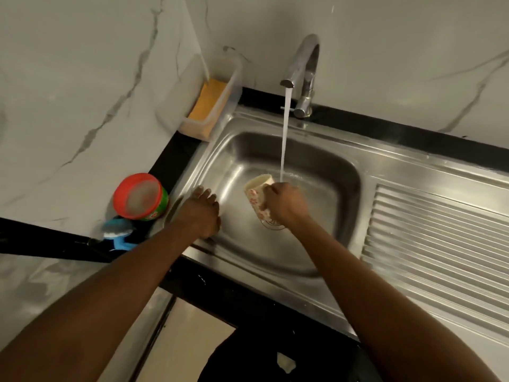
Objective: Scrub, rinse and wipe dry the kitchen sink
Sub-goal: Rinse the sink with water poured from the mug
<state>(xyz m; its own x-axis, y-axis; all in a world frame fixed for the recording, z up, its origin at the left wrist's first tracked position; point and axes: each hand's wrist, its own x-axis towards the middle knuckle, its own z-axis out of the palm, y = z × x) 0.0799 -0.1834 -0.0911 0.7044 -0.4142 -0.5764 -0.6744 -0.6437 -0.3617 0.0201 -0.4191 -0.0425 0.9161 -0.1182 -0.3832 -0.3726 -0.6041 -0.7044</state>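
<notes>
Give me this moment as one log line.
phase: rinse | chrome tap: running | right hand: grips cream floral mug beside stream | left hand: rests on left rim of steel sink

1. Sink (pixel 316 150): you've got stainless steel, smooth, satin sheen, wet in the basin.
2. Drainboard (pixel 440 238): same steel, ribbed, soft glare.
3. Tap (pixel 305 59): polished metal, shinier than your sink.
4. Wall (pixel 82 78): marble-look slabs w/ grey veins, smooth, slight gloss.
5. Counter (pixel 399 130): black, smooth, glossy.
6. Cup (pixel 257 194): smooth, printed pattern; looks ceramic, you can't be sure.
7. Tub (pixel 137 195): glossy plastic, lid incl.
8. Holder (pixel 234 86): clear plastic; sponge (pixel 209 102) inside matt, rough-ish.
</notes>
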